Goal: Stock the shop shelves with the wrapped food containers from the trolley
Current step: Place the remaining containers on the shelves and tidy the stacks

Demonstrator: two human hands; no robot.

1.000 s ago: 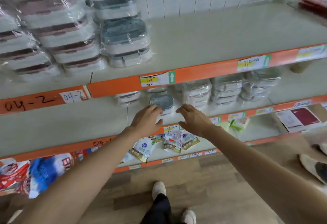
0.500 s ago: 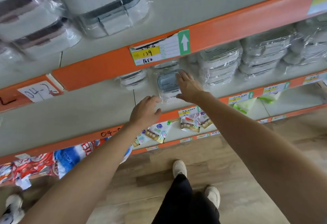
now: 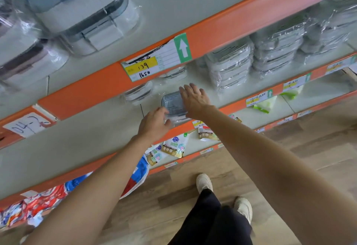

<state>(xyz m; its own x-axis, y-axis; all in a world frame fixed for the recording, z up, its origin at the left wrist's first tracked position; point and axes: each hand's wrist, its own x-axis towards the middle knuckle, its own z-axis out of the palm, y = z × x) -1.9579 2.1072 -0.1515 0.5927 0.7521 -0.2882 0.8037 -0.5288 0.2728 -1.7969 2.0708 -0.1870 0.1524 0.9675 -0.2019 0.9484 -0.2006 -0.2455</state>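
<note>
Placing step underway; wrapped container [image 3: 172,104] is sitting near front edge of mid shelf [image 3: 100,126]; right hand [image 3: 195,99] is lying flat on its 3 o'clock side, left hand [image 3: 154,123] is cupping its 7 o'clock corner, fingers relaxed; next prob needs pushing it back toward 12 o'clock, beside stacked containers [image 3: 229,66]

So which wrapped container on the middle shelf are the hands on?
The grey-lidded container at the shelf's front edge, standing alone between left hand and right hand; the others sit further back.

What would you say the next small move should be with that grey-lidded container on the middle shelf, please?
Probably slide the container further back: it sits near the shelf's front edge, with the right hand flat on its lid and the left hand at its near side.
</note>
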